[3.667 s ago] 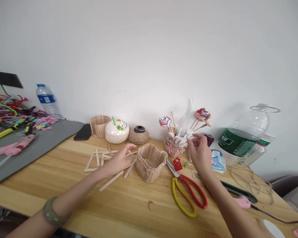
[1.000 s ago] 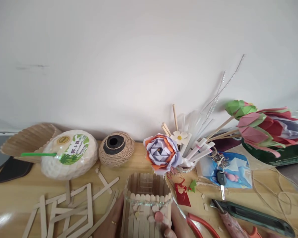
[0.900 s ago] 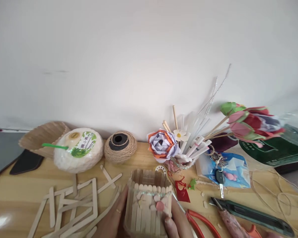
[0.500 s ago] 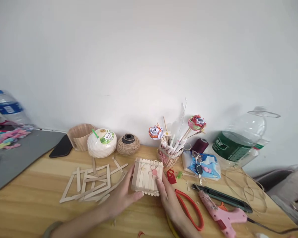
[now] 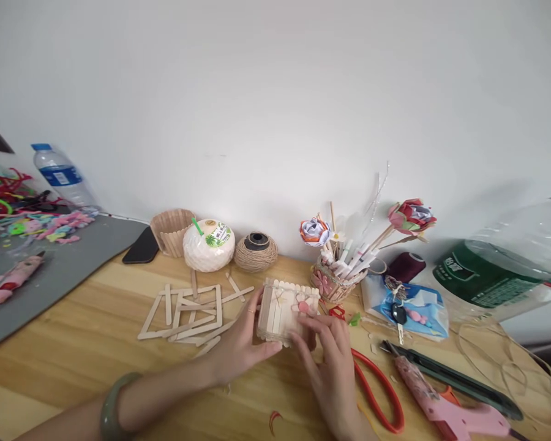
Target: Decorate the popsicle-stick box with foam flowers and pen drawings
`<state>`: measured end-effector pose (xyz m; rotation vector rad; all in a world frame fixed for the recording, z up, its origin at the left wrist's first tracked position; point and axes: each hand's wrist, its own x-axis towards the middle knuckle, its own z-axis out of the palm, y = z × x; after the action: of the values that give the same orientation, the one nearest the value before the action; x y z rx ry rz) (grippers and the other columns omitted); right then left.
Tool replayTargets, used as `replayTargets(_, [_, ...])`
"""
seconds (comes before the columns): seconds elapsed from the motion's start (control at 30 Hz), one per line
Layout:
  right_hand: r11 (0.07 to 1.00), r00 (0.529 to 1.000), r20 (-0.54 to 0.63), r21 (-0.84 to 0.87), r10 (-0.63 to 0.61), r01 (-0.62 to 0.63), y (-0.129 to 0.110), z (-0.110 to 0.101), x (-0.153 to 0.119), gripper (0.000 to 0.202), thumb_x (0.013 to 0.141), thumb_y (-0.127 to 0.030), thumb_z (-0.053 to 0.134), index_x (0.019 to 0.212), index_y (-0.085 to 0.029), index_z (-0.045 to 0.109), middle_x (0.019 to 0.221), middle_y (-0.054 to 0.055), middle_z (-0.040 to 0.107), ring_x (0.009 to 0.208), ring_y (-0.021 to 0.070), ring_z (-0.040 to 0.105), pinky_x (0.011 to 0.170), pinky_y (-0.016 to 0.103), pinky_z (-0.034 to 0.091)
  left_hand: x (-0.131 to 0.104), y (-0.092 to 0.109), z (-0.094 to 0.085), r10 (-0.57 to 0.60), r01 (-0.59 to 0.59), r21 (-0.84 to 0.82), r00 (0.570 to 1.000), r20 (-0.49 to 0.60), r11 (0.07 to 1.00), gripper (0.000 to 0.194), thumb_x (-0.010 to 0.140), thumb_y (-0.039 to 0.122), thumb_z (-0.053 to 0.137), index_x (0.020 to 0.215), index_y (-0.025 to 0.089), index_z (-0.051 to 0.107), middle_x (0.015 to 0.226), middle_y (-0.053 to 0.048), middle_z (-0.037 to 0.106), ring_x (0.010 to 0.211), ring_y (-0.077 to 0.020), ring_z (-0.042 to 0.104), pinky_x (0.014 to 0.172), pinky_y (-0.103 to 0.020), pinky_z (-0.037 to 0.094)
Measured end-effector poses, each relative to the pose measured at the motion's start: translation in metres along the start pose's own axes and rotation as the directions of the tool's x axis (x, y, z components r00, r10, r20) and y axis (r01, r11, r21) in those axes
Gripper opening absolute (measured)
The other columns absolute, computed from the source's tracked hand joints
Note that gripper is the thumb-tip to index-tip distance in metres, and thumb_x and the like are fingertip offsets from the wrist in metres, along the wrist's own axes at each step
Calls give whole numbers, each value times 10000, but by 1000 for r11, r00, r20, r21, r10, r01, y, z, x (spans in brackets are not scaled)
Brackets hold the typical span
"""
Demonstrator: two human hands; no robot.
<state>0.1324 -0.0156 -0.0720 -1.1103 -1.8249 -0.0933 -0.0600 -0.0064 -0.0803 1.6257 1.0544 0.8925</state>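
A small box of pale craft sticks (image 5: 278, 318) is tilted toward me above the table, with twine along its edges and a pink-centred flower (image 5: 303, 306) on its front. My left hand (image 5: 243, 340) grips its left side, thumb along the lower edge and fingers going behind. My right hand (image 5: 333, 361) has its fingers apart, bent over the front face, with fingertips touching just below the flower. Left of the box, loose and joined craft sticks (image 5: 183, 334) lie on the wooden table (image 5: 96, 343).
Red-handled scissors (image 5: 392, 398), a dark green cutter (image 5: 463, 373) and a pink glue gun (image 5: 459, 413) lie at right. Along the wall stand a stick cup (image 5: 169, 229), a coconut (image 5: 209, 245), twine (image 5: 256, 252), a flower basket (image 5: 333, 282) and a large bottle (image 5: 482, 275).
My right hand has moved from the box's right side onto its front face, fingers near the flower. The left hand still grips the box. My view has turned left.
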Motion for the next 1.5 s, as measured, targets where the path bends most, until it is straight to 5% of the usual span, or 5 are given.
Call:
replayTargets(0.53, [995, 991, 115, -64, -66, 74, -23, -9, 6, 178, 974, -209, 462, 801, -215, 503, 777, 18, 600, 780, 188, 559, 667, 297, 465, -13, 2, 19, -23, 23, -3, 991, -133, 1000, 965, 810, 421, 653, 1474, 156, 6, 1532, -232, 277, 1403, -346, 306, 1140, -566, 225])
replayTargets(0.83, [982, 989, -5, 120, 146, -144, -19, -24, 8, 190, 971, -253, 445, 783, -231, 464, 714, -13, 502, 603, 146, 501, 540, 249, 430, -13, 10, 15, 0, 10, 76, 992, -127, 997, 968, 791, 406, 677, 1483, 173, 43, 1547, -217, 236, 1414, -370, 262, 1149, -583, 193])
replayTargets(1.03, [998, 990, 144, -66, 8, 2, -15, -19, 3, 194, 926, -352, 564, 783, -220, 566, 766, 24, 625, 690, 182, 592, 594, 284, 468, -15, 10, 18, -21, 27, 37, 990, -142, 999, 982, 782, 389, 681, 1483, 165, 31, 1544, -226, 234, 1417, -381, 252, 1146, -583, 197])
replayTargets(1.27, [977, 981, 158, -165, -112, 138, -21, -15, 3, 229, 971, -271, 483, 754, -219, 534, 691, 5, 617, 628, 167, 563, 589, 285, 440, -14, 5, 19, -6, 16, 64, 987, -158, 998, 1001, 763, 397, 700, 1467, 151, 32, 1523, -251, 244, 1408, -389, 263, 1132, -582, 219])
replayTargets(1.5, [999, 993, 121, -38, -13, 18, -20, -18, 1, 254, 986, -311, 430, 751, -230, 479, 721, 9, 587, 632, 156, 571, 541, 252, 466, -13, 4, 20, -8, 11, 21, 986, -167, 1000, 952, 773, 382, 697, 1468, 197, 74, 1520, -210, 261, 1397, -368, 289, 1134, -569, 222])
